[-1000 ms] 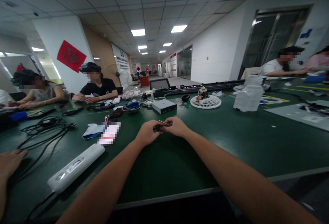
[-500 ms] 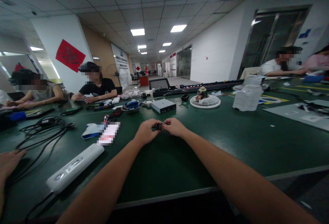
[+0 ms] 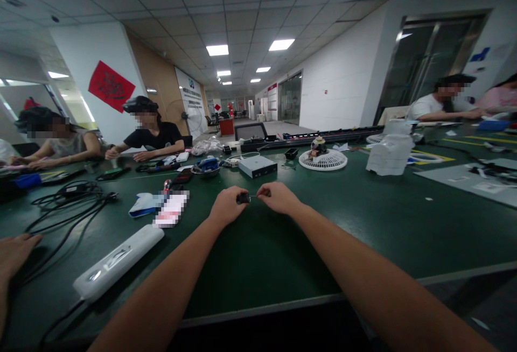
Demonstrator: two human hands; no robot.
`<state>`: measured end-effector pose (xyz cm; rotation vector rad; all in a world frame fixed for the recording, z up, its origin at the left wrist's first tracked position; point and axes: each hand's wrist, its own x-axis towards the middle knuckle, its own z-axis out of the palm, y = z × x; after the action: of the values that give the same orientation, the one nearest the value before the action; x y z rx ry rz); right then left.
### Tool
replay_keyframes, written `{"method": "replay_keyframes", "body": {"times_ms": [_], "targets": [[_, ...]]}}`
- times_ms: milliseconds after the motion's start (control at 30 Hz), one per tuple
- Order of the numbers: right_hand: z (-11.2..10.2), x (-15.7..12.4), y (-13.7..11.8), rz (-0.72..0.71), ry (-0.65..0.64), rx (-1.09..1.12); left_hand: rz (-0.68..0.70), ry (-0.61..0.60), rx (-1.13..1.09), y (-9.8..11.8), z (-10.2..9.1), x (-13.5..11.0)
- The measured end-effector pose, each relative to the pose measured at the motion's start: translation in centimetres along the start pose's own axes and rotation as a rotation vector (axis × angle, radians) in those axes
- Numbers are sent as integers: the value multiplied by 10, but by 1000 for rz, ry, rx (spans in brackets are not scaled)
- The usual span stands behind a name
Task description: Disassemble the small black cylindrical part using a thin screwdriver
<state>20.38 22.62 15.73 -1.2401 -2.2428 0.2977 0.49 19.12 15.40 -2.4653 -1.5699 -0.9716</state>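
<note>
Left hand (image 3: pixel 228 206) and right hand (image 3: pixel 278 197) sit close together at centre frame, above a matte dark-green bench (image 3: pixel 258 258). Bare forearms come in from the bottom edge. Left grip closed on a small black part (image 3: pixel 243 198), blocky, material too small to tell. A thin metal pin (image 3: pixel 252 197), hair-fine, runs from it rightward; right grip pinched on its far end.

Lower left of the hands: long rounded white plastic bar (image 3: pixel 118 263) with a dark cord, lying diagonally. Beyond it, a pixelated card (image 3: pixel 172 208) beside a white-and-blue soft piece (image 3: pixel 143 205). Far left, loose coils of black cable (image 3: pixel 68 201). A co-worker's hand (image 3: pixel 16 252) lies at the lower-left edge, apart from these two.

Straight ahead: flat grey box (image 3: pixel 257 167), round white ribbed fan grille (image 3: pixel 322 160), and to the right a boxy white plastic housing (image 3: pixel 390 154).
</note>
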Motion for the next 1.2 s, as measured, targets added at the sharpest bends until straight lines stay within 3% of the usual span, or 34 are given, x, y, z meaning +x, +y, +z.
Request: {"method": "replay_keyframes", "body": {"times_ms": [100,300,400,533,667,833,1000,1200], "targets": [[0,0,-1,-2,-14,-21,19,-9,-5,1,0,0],[0,0,0,-1,-31,157,57,17,-21,-2,0,0],[2,1,1,33,-18,102,80,-3,-9,-2,1,0],[4,0,1,-23,-82,124,108,-39,10,0,1,-1],[3,0,-1,6,-16,98,109,-32,9,1,0,0],[2,0,-2,79,-75,-54,87,-38,29,3,0,1],[-1,1,3,281,-23,-141,10,16,52,-2,1,0],[5,2,10,212,-63,-80,-44,-11,34,-9,8,-1]]}}
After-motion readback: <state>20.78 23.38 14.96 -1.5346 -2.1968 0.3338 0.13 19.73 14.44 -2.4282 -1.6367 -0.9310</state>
